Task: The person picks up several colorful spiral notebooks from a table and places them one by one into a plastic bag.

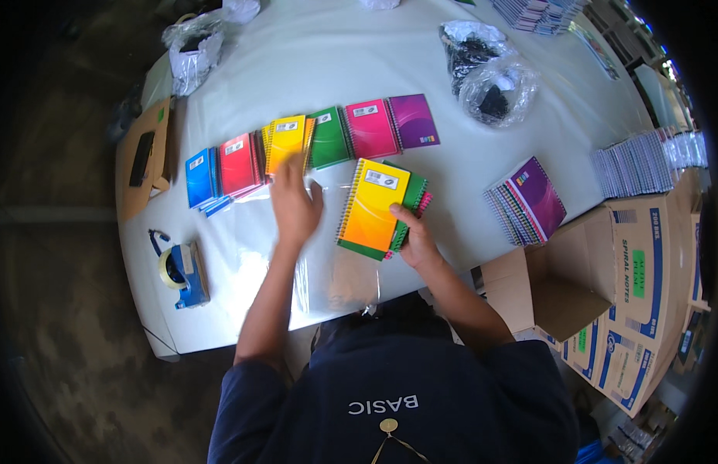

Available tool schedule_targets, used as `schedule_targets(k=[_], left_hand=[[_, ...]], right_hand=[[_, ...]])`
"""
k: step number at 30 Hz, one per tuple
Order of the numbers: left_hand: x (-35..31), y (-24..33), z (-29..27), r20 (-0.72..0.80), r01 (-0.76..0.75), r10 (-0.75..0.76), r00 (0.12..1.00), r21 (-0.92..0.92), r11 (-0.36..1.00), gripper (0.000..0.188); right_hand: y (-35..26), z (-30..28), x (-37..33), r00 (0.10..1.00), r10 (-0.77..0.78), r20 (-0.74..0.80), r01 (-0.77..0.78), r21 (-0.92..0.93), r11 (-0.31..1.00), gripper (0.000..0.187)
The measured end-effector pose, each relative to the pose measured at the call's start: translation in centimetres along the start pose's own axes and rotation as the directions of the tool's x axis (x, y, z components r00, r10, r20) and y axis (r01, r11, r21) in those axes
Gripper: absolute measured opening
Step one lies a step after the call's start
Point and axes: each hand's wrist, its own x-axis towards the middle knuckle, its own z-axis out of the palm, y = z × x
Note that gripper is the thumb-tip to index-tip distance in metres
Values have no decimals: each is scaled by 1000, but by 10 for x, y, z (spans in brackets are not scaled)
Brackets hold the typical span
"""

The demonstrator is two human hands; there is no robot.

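My right hand (421, 241) grips a small stack of spiral notebooks, thumb on top. The uppermost is a yellow notebook (376, 203) with a white label; beneath it green notebooks (414, 193) and pink edges stick out, turned at different angles. My left hand (295, 205), slightly blurred, reaches to the lower edge of a yellow notebook pile (285, 139), its thumb apart from the fingers and nothing seen between them. That pile stands in a row with blue (198, 179), red (239, 164), green (328, 139), pink (372, 129) and purple (413, 121) notebooks.
On the right sits a neat notebook stack (526, 203) with a purple top, beside an open cardboard box (567, 278). A blue tape dispenser (187, 274) stands at the left. Plastic bags (494, 85) and more notebook stacks (633, 164) lie farther off on the white table (243, 294).
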Motion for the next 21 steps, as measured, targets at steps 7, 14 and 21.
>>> schedule_targets(k=[7,14,21], left_hand=[[3,-108,21,188,-63,15,982,249,966,38],[18,-110,-28,78,301,-331,940,265,916,19],[-3,3,-44,86,-88,208,974,-706,703,12]], right_hand=[[-5,-1,-4,997,77,6,-78,62,995,39],[-3,7,-2,996,65,64,-66,24,998,41],[-9,7,0,930,298,217,-318,63,946,52]])
